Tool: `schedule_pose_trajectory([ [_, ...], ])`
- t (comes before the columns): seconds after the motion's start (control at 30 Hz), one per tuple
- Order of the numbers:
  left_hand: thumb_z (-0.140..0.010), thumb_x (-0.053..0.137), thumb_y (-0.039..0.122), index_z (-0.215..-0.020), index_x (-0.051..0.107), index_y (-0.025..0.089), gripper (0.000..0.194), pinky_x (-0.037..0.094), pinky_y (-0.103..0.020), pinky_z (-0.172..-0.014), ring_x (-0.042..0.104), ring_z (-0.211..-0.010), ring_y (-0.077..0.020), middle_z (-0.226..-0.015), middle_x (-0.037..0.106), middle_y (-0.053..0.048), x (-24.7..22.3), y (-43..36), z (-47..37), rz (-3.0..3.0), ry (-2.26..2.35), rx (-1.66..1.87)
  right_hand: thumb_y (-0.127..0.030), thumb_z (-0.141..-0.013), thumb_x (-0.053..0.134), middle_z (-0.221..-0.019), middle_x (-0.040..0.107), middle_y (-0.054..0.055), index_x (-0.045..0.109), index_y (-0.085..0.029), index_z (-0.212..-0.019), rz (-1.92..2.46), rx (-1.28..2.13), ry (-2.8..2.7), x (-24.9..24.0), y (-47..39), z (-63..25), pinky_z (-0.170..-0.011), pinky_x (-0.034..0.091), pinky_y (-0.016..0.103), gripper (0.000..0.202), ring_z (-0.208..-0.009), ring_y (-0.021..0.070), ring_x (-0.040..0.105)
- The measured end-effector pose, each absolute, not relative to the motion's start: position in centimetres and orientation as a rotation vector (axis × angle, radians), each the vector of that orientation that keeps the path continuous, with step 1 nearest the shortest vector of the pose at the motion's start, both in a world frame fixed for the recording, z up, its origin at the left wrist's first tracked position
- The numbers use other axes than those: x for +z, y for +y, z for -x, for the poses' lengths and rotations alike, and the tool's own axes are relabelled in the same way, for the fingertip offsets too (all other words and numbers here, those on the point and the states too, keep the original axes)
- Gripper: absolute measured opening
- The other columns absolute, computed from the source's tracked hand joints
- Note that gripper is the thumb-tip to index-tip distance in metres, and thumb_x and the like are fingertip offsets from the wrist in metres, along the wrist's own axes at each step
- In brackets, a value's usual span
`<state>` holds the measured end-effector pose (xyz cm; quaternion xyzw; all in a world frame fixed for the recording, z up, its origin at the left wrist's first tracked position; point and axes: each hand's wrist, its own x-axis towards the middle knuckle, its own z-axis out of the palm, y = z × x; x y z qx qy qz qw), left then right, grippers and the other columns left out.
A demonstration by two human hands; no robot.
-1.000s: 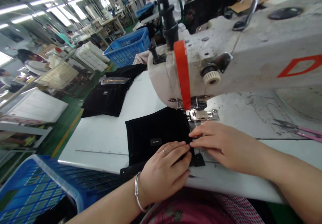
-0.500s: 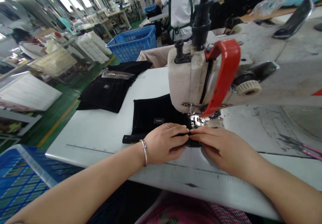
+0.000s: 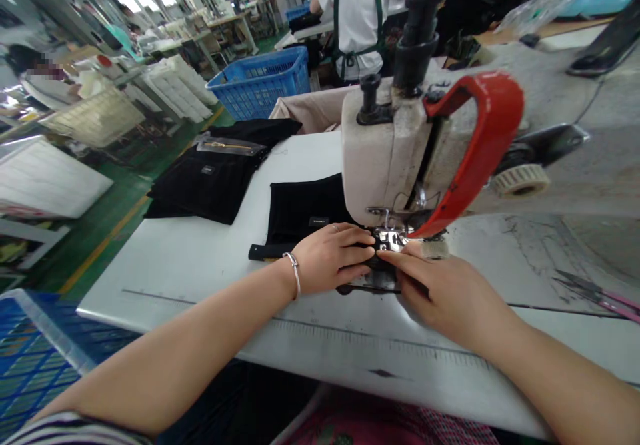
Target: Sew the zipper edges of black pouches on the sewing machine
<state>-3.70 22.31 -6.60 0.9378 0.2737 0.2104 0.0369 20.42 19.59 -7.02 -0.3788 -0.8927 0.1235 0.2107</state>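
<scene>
A black fabric piece with a small label lies on the white sewing table, its right edge under the presser foot of the sewing machine. My left hand, with a bracelet at the wrist, rests flat on the fabric's lower part, fingers spread slightly toward the foot. Just right of the foot is my right hand, its index fingertip touching the fabric edge; the other fingers curl beneath and are partly hidden. The fingertips of both hands nearly meet.
Black pieces with a zipper are stacked at the table's left. Pink-handled snips lie at the right. A blue basket stands behind, another blue basket at lower left. A person in a green-strapped apron is beyond the machine.
The black fabric and my left hand have moved away from the table's front edge, toward the machine. The metal plate below the foot is now uncovered. My right hand has shifted slightly.
</scene>
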Motion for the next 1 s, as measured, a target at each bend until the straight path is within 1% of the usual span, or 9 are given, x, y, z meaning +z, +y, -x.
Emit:
schedule_pose_trajectory([
  [0.1, -0.091, 0.061, 0.033, -0.109, 0.068, 0.021, 0.023, 0.048, -0.043, -0.099, 0.061, -0.11, -0.0226, -0.115, 0.069, -0.006, -6.6, 22.2, 4.2, -2.852, 0.913, 0.687, -0.019, -0.09, 0.05, -0.105, 0.066, 0.009, 0.065, -0.018, -0.107, 1.042, 0.248, -2.391, -6.9, 19.9, -21.0, -0.081, 0.05, 0.037, 0.022, -0.096, 0.0242, 0.059],
  [0.17, -0.091, 0.062, 0.029, -0.107, 0.069, 0.021, 0.02, 0.049, -0.041, -0.097, 0.063, -0.107, -0.0213, -0.112, 0.071, -0.005, -6.5, 22.2, 4.5, -2.808, 0.929, 0.736, -0.024, -0.092, 0.051, -0.103, 0.066, 0.01, 0.067, -0.017, -0.098, 1.086, 0.145, -2.349, -6.8, 20.2, -21.4, -0.083, 0.048, 0.04, 0.018, -0.097, 0.0261, 0.057],
  [0.27, -0.09, 0.062, 0.023, -0.101, 0.07, 0.019, 0.014, 0.053, -0.037, -0.091, 0.067, -0.099, -0.0179, -0.106, 0.073, -0.004, -6.4, 22.0, 4.5, -2.711, 0.899, 0.818, -0.03, -0.093, 0.052, -0.086, 0.066, 0.009, 0.068, -0.018, -0.085, 1.218, 0.018, -2.387, -6.6, 20.6, -21.8, -0.076, 0.046, 0.04, 0.021, -0.087, 0.0262, 0.057],
  [0.37, -0.09, 0.062, 0.02, -0.094, 0.071, 0.019, 0.01, 0.054, -0.035, -0.09, 0.068, -0.095, -0.0161, -0.101, 0.074, -0.003, -6.3, 21.4, 3.6, -2.649, 0.928, 0.859, -0.035, -0.092, 0.055, -0.071, 0.062, 0.007, 0.065, -0.02, -0.07, 1.247, -0.033, -2.406, -6.6, 20.5, -21.6, -0.073, 0.045, 0.04, 0.029, -0.078, 0.0248, 0.056],
  [0.43, -0.09, 0.061, 0.017, -0.093, 0.071, 0.019, 0.011, 0.054, -0.033, -0.09, 0.068, -0.096, -0.0157, -0.101, 0.074, -0.002, -6.3, 20.9, 2.9, -2.639, 0.971, 0.854, -0.034, -0.091, 0.056, -0.079, 0.065, 0.007, 0.066, -0.02, -0.077, 1.14, 0.056, -2.399, -6.8, 20.3, -21.3, -0.076, 0.046, 0.039, 0.023, -0.082, 0.0241, 0.057],
  [0.5, -0.09, 0.06, 0.015, -0.095, 0.071, 0.019, 0.012, 0.054, -0.033, -0.09, 0.067, -0.097, -0.0158, -0.102, 0.074, -0.001, -6.3, 20.4, 2.3, -2.631, 1.008, 0.839, -0.028, -0.092, 0.055, -0.094, 0.067, 0.007, 0.066, -0.019, -0.095, 1.008, 0.176, -2.412, -7.1, 20.0, -21.0, -0.08, 0.047, 0.038, 0.014, -0.091, 0.0238, 0.058],
  [0.57, -0.09, 0.06, 0.015, -0.095, 0.07, 0.019, 0.012, 0.054, -0.034, -0.09, 0.067, -0.096, -0.0161, -0.1, 0.074, -0.001, -6.5, 20.2, 2.0, -2.616, 1.042, 0.839, -0.024, -0.093, 0.053, -0.102, 0.068, 0.006, 0.064, -0.02, -0.108, 0.953, 0.23, -2.433, -7.5, 19.8, -20.8, -0.08, 0.049, 0.038, 0.018, -0.094, 0.0232, 0.058],
  [0.77, -0.09, 0.059, 0.016, -0.092, 0.069, 0.019, 0.01, 0.054, -0.034, -0.09, 0.067, -0.094, -0.0166, -0.096, 0.074, -0.001, -6.9, 20.5, 1.9, -2.607, 1.048, 0.864, -0.022, -0.094, 0.052, -0.104, 0.069, 0.007, 0.067, -0.021, -0.103, 0.939, 0.23, -2.421, -7.9, 19.7, -20.7, -0.078, 0.052, 0.038, 0.017, -0.097, 0.0237, 0.063],
  [1.0, -0.088, 0.061, 0.017, -0.088, 0.07, 0.02, 0.009, 0.054, -0.033, -0.087, 0.067, -0.09, -0.0161, -0.093, 0.074, -0.002, -7.2, 22.0, 1.6, -2.619, 1.11, 0.907, -0.021, -0.094, 0.05, -0.103, 0.07, 0.008, 0.066, -0.02, -0.106, 1.008, 0.148, -2.423, -8.0, 20.3, -20.4, -0.076, 0.052, 0.038, 0.02, -0.094, 0.025, 0.064],
])
